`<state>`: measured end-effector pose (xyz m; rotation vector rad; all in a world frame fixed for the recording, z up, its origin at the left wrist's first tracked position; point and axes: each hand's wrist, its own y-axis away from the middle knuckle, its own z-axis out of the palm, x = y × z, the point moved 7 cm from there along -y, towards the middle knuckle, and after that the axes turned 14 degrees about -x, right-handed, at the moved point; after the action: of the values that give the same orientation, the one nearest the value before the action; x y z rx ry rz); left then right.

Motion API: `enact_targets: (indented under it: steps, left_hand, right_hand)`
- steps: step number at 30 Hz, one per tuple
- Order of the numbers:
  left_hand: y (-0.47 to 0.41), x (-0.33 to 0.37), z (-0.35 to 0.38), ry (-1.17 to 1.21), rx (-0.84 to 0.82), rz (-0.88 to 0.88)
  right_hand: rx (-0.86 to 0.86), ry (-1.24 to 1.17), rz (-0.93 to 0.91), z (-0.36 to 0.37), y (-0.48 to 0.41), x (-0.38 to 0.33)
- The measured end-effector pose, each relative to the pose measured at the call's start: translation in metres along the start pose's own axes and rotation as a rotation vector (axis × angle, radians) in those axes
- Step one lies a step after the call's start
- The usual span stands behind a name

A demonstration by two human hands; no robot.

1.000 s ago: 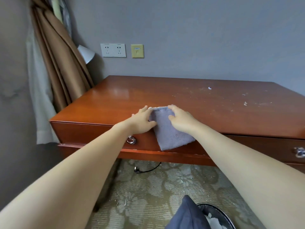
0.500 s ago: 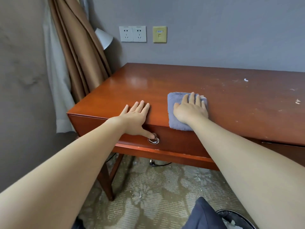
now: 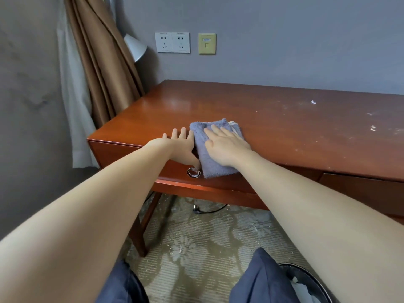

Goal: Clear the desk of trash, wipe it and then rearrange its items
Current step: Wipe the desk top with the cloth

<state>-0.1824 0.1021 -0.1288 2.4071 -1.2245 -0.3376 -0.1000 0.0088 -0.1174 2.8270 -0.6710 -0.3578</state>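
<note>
A red-brown wooden desk stands against a grey wall. On the desk's near-left part a folded grey-blue terry cloth lies across the front edge, most of it on the top and its lower end hanging over the drawer front. The right hand lies flat on the cloth, fingers straight and slightly spread and pointing towards the desk's back edge; it presses the cloth and grips nothing. The left hand rests just beside the cloth on its left, fingers straight on the desk top. Its thumb hangs over the desk's front edge, close above the round metal drawer pull. This hand is also spread flat and holds nothing.

Towards the desk's right end the top shows pale dusty smears and small white scraps, well apart from the cloth.

On the wall above the desk's left end sit a white double socket and a yellowish wall plate. Beside the desk's left end hang a brown curtain and a white sheer curtain, with a white lampshade showing from behind the brown one. Under the desk a black cable with a plug lies on a patterned carpet. In front of the desk, near the person's knee, is a dark trash bin holding white scraps.
</note>
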Motion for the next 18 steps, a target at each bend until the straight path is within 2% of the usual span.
enact_targets:
  steps: [6, 10, 14, 18]
  left_hand:
    - [0.000, 0.048, -0.009, 0.077, -0.043, 0.135]
    - [-0.004, 0.067, -0.023, 0.257, -0.115, 0.177]
    - [-0.023, 0.077, -0.032, 0.177, -0.153, 0.238]
    - [-0.060, 0.078, -0.046, 0.041, -0.099, 0.262]
  right_hand:
    - [0.000, -0.054, 0.186, -0.006, 0.027, 0.072]
    - [0.014, -0.061, 0.436, -0.019, 0.046, 0.133]
    - [0.005, -0.113, 0.592, -0.018, 0.026, 0.143]
    - [0.046, -0.123, 0.572, -0.026, -0.011, 0.139]
